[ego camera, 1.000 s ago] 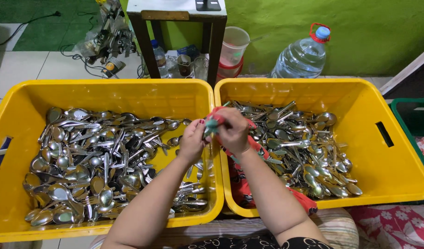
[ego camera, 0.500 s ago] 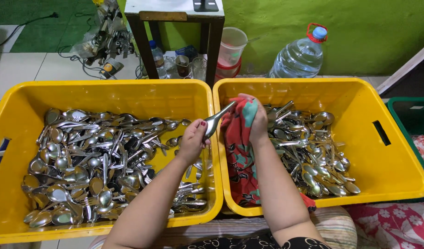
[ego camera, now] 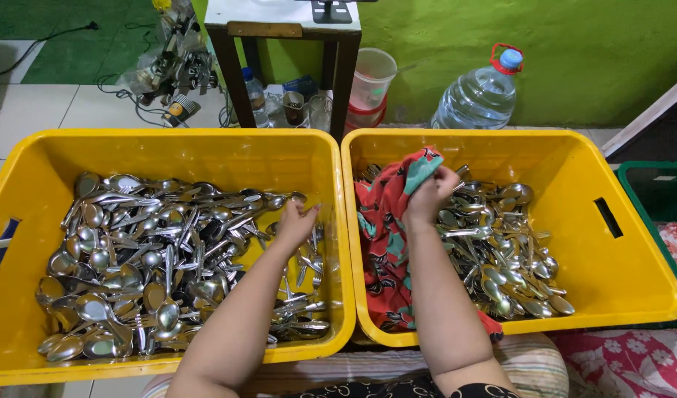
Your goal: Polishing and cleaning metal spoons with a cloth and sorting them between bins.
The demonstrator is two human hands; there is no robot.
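Note:
My left hand (ego camera: pixel 298 220) is down in the left yellow bin (ego camera: pixel 169 144), palm down with fingers loosely spread on the pile of metal spoons (ego camera: pixel 154 250); no spoon stands up in it. My right hand (ego camera: pixel 430 193) reaches into the right yellow bin (ego camera: pixel 618 265) and grips a red cloth with green patches (ego camera: pixel 386 228). That cloth drapes down over the bin's near edge. Its knuckles sit just above the right bin's heap of spoons (ego camera: pixel 500 250).
A large clear water bottle with a blue cap (ego camera: pixel 484 92) stands behind the right bin by the green wall. A dark wooden stool (ego camera: pixel 283 44), small bottles, plastic cups (ego camera: pixel 371 77) and tangled cables (ego camera: pixel 169 74) lie behind the bins. A green crate (ego camera: pixel 659 188) sits far right.
My left hand has lowered from holding a spoon up into the left bin's pile. My right hand has swung right with the cloth, away from the spoon, over the right bin's spoons.

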